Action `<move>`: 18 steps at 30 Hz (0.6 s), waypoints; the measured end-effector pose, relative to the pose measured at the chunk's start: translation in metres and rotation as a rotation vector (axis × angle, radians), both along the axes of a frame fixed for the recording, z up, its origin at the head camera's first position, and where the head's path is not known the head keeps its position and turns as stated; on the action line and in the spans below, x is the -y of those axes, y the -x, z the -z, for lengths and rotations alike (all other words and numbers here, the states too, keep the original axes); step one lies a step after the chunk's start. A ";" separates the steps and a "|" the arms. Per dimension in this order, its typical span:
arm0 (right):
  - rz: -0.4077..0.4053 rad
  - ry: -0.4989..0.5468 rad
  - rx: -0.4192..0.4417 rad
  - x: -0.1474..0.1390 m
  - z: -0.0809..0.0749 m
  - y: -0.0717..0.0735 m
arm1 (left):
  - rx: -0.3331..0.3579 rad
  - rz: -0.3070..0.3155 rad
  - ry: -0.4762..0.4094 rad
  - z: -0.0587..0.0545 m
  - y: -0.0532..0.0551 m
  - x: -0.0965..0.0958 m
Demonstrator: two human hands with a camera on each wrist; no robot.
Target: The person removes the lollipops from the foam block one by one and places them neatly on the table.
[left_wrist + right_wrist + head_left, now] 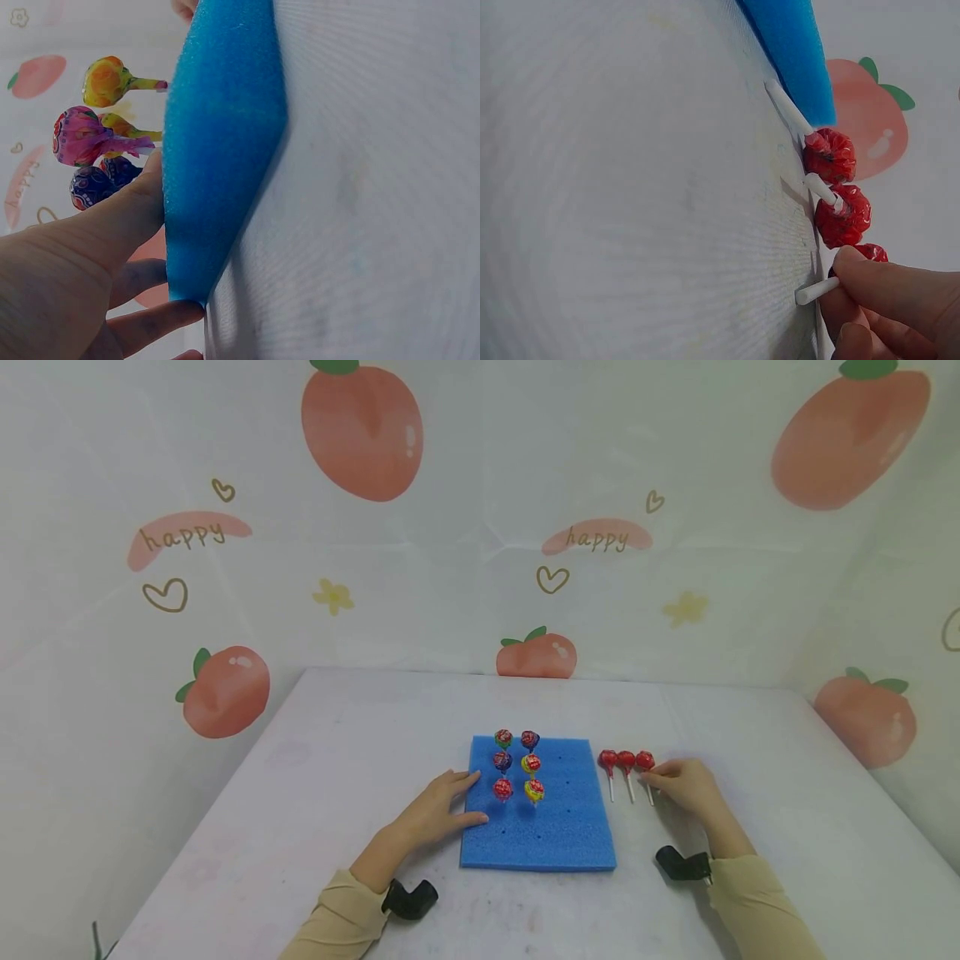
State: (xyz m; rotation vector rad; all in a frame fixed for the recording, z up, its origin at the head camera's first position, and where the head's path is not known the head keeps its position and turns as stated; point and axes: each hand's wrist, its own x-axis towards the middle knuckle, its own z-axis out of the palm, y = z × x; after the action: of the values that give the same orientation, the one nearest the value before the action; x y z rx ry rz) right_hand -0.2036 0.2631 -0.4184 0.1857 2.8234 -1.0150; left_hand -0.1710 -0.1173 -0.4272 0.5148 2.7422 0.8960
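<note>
A blue foam board [555, 843] lies on the table with several wrapped lollipops standing upright in it in two columns, among them a pink-red lollipop [502, 789] and a yellow one [534, 791]. My left hand [435, 810] rests on the board's left edge, thumb and fingers spread. To the right of the board, red lollipops lie side by side with sticks toward me: a left one [608, 760], a middle one [626, 762] and a right one [645, 761]. My right hand [686, 785] pinches the right red lollipop just below its head, between thumb and fingers.
The white table [337, 760] stretches out on both sides of the board. Behind it hangs a white cloth backdrop [465, 568] printed with peaches. A black wrist device [411, 900] sits at the left cuff, another device [682, 864] at the right.
</note>
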 end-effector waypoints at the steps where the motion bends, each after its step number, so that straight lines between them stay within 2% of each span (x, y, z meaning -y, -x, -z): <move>1: -0.001 -0.001 0.000 0.000 0.000 0.000 | 0.002 -0.001 -0.001 0.000 0.000 0.000; 18: 0.009 0.002 0.014 0.000 0.000 -0.001 | 0.005 0.001 0.001 0.000 0.000 -0.001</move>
State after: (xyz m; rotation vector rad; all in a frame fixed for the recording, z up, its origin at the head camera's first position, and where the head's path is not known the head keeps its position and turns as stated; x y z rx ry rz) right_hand -0.2025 0.2629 -0.4179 0.2049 2.8118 -1.0143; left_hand -0.1708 -0.1167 -0.4271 0.5126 2.7374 0.8939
